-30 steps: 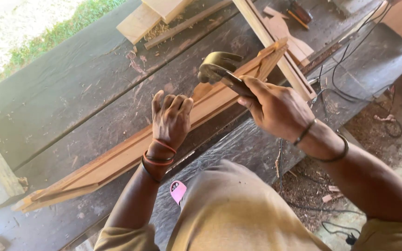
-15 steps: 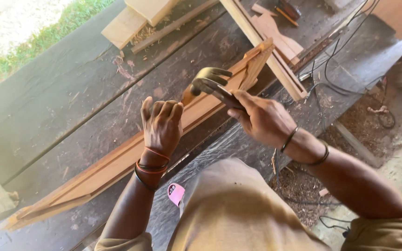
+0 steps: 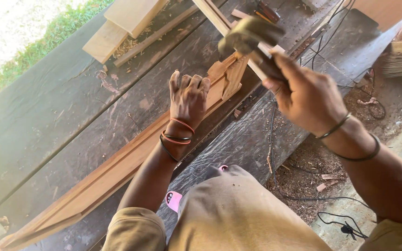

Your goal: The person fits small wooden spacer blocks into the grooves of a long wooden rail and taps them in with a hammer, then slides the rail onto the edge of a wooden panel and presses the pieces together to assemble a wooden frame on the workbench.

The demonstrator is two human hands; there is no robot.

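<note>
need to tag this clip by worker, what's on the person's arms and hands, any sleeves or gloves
Both hands are bare, with no gloves. The left hand has a stack of thin bands at the wrist, orange-red ones and a black one. The right hand has two thin dark bangles, one at the wrist and one a little further up the forearm. Both forearms are uncovered; short khaki sleeves show only at the upper arms.

Hammer (image 3: 250, 37) head motion-blurred — shape unclear; handle hidden inside right hand (image 3: 303, 95). Long moulded wood strip (image 3: 112, 172) cut off at bottom-left edge — full length unknown.
</note>
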